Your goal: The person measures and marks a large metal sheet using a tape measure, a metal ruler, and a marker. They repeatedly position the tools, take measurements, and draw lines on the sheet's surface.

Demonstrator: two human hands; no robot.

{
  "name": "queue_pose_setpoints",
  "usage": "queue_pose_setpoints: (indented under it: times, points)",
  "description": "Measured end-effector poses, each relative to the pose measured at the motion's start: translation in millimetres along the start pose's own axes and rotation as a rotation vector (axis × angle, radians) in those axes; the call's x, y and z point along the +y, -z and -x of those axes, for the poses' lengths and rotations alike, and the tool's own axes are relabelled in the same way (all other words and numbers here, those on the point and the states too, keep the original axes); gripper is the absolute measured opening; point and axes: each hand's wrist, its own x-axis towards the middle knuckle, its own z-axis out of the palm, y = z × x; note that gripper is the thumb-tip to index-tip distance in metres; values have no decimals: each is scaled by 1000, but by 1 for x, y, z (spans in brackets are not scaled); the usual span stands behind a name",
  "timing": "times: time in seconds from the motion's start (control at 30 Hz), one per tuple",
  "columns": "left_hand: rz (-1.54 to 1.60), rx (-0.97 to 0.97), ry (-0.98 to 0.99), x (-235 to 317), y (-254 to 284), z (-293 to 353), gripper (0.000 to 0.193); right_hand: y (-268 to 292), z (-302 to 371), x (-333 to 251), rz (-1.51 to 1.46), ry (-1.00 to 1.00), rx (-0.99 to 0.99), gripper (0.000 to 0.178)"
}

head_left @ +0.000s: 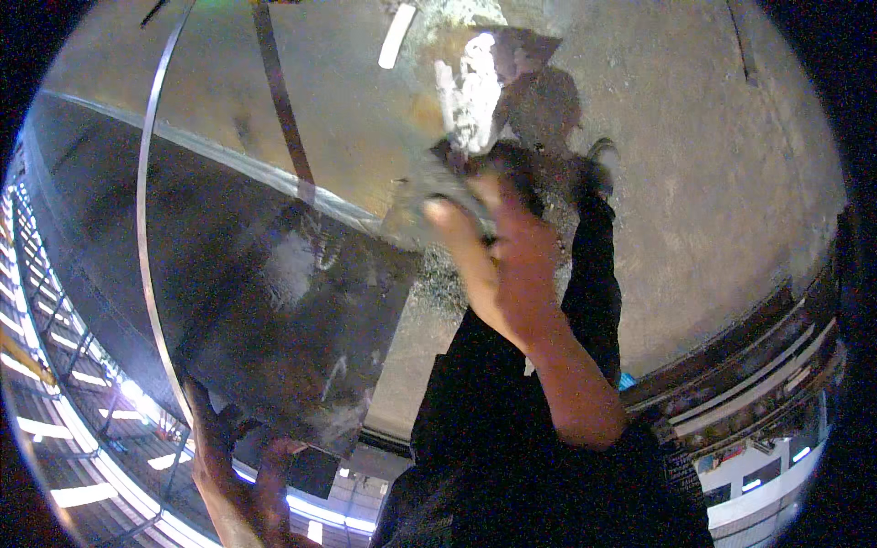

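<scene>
My right hand [516, 265] is in the middle, smeared by motion. Its thumb and fingers close around a grey, dark-edged object [454, 185] too blurred to name. At the lower left, my left hand [233, 470] is closed at the bottom end of a long thin metal strip [143, 210], which looks curved in this view. Part of the left hand's grip lies in shadow. Between my hands stands a dark, smooth sheet [274, 274] with pale smudges. A bright seam [237, 160] runs along its far edge.
My dark-clothed leg [594, 265] and a shoe [600, 166] are right of my right hand, on a worn floor [713, 183]. A white strip [396, 36] lies ahead, beside a bright glare patch [480, 91]. Long bars [744, 379] line the right side.
</scene>
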Motion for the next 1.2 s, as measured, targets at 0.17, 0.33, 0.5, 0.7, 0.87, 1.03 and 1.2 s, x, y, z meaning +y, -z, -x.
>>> queue_pose_setpoints:
  times: [0.17,0.33,0.5,0.7,0.87,1.03,1.2]
  points:
    - [115,-173,187,11,8,-15,68,-37,22,12,104,-56,-31,27]
    - [103,-65,140,18,1,-14,66,-18,13,-10,93,-115,-116,32]
    - [118,-61,91,3,-8,-23,65,-27,6,-8,79,37,53,32]
    - [110,-54,82,5,0,-13,65,-30,18,-14,287,-129,-166,29]
    - [128,-48,32,1,-1,-19,65,-2,17,-47,115,-142,26,31]
    - [145,-51,-4,-2,-3,-19,64,-17,21,-39,245,-240,-41,33]
    - [169,-55,-29,-1,-8,-14,62,-50,24,-17,256,-118,90,41]
